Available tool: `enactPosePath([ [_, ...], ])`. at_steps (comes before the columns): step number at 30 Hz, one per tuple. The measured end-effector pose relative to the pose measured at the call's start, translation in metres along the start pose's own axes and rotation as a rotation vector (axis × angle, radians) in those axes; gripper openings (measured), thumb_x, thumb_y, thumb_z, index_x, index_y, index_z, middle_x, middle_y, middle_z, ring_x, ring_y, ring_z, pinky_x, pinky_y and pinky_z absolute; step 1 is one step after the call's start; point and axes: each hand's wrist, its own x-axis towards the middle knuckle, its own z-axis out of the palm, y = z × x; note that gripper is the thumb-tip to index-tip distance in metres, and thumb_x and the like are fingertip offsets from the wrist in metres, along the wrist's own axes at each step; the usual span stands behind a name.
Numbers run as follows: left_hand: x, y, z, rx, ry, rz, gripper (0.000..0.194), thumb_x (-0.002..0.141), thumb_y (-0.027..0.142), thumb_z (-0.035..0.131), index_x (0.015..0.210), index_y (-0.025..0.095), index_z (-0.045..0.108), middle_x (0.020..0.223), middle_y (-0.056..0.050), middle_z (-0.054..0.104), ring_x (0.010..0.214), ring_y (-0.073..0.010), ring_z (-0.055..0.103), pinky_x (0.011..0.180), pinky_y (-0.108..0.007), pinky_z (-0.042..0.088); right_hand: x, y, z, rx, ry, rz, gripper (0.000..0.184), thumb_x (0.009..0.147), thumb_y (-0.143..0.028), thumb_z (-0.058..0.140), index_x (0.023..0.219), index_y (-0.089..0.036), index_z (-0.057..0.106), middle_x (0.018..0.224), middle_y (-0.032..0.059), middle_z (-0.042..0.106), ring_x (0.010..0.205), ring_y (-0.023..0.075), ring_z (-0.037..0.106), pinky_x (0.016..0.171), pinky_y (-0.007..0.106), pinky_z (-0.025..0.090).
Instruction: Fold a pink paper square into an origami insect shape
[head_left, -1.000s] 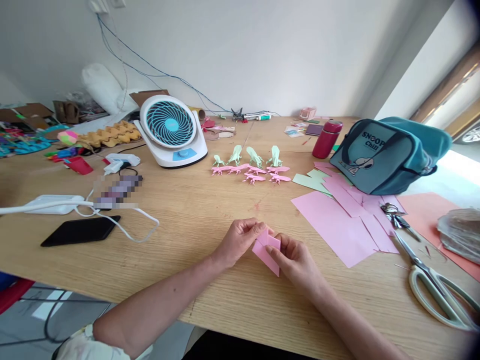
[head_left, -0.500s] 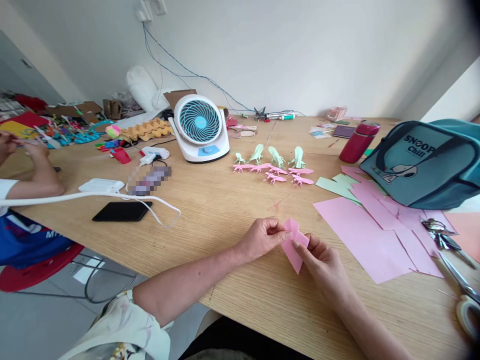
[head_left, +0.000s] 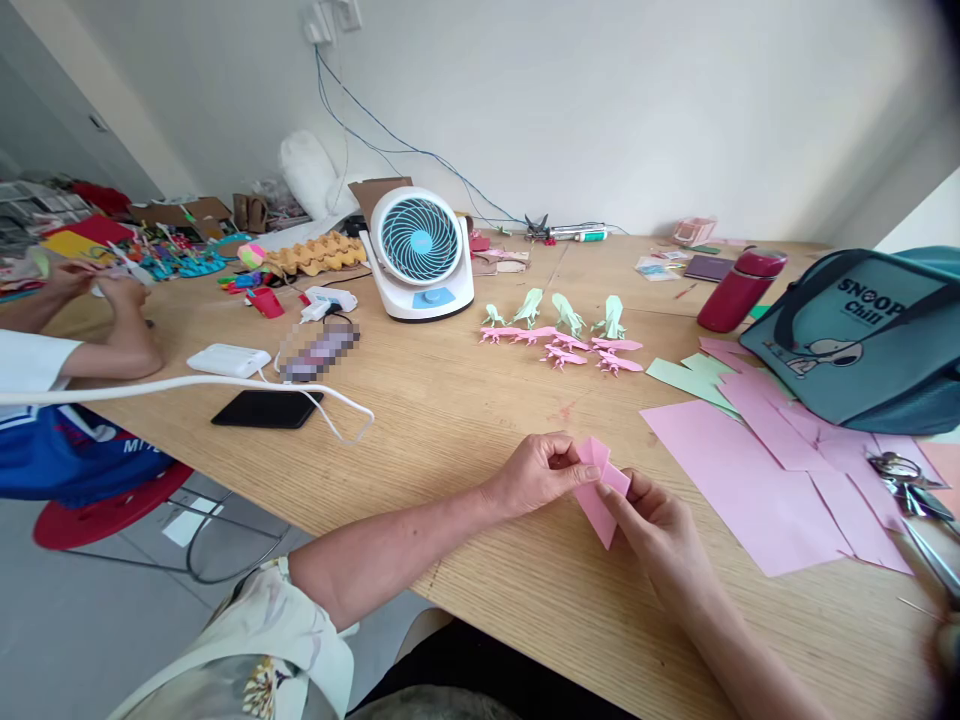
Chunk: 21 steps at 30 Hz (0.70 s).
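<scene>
A folded piece of pink origami paper is held between both hands just above the table's front part. My left hand pinches its upper left side, thumb on top. From the right, my right hand grips the other side, its thumb pressed on the middle folds. The paper's pointed end faces down toward me. Farther back stand several finished pink paper insects and several pale green paper insects in rows. Flat sheets of pink paper lie to the right of my right hand.
A white and blue fan stands at the back. Right of the pink sheets are scissors, with a teal bag and a red bottle behind. At left lie a black phone, a white cable and another person's arms.
The camera view has turned slightly left, so everything appears shifted right. Both hands keep their hold on the pink paper, with hardly any change in its folds.
</scene>
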Motion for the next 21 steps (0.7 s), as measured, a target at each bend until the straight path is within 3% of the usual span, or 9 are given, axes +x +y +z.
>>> enactPosePath([
  [7, 0.003, 0.001, -0.004, -0.094, 0.059, 0.016, 0.041, 0.076, 0.051, 0.074, 0.067, 0.014, 0.061, 0.069, 0.0, 0.055, 0.068, -0.0115, 0.049, 0.067, -0.024, 0.04, 0.003, -0.002, 0.0, -0.044, -0.067, -0.047, 0.044, 0.076, -0.061, 0.073, 0.09, -0.02, 0.071, 0.088, 0.0082, 0.072, 0.08, 0.023, 0.065, 0.074, 0.033, 0.051],
  [12, 0.004, 0.007, -0.007, -0.148, 0.048, 0.025, 0.043, 0.08, 0.055, 0.07, 0.07, 0.014, 0.064, 0.067, 0.002, 0.053, 0.067, -0.0111, 0.047, 0.069, -0.025, 0.038, 0.005, 0.0, -0.003, -0.084, -0.001, -0.084, 0.043, 0.077, -0.062, 0.07, 0.086, -0.02, 0.072, 0.084, 0.008, 0.071, 0.073, 0.0215, 0.063, 0.072, 0.034, 0.051],
  [18, 0.005, 0.006, -0.008, -0.142, 0.048, -0.008, 0.04, 0.079, 0.054, 0.072, 0.083, 0.014, 0.07, 0.066, 0.003, 0.055, 0.06, -0.0088, 0.046, 0.063, -0.023, 0.039, 0.009, 0.002, -0.01, -0.202, 0.111, -0.288, 0.034, 0.089, -0.051, 0.062, 0.076, -0.021, 0.071, 0.075, 0.004, 0.065, 0.074, 0.0193, 0.058, 0.07, 0.031, 0.045],
  [21, 0.005, 0.003, -0.005, -0.232, 0.052, -0.049, 0.04, 0.078, 0.052, 0.074, 0.089, 0.013, 0.069, 0.069, 0.002, 0.06, 0.063, -0.0093, 0.054, 0.065, -0.023, 0.044, 0.009, 0.004, -0.01, -0.292, 0.166, -0.435, 0.025, 0.094, -0.04, 0.057, 0.089, -0.024, 0.074, 0.084, 0.0042, 0.063, 0.08, 0.0193, 0.057, 0.071, 0.032, 0.044],
])
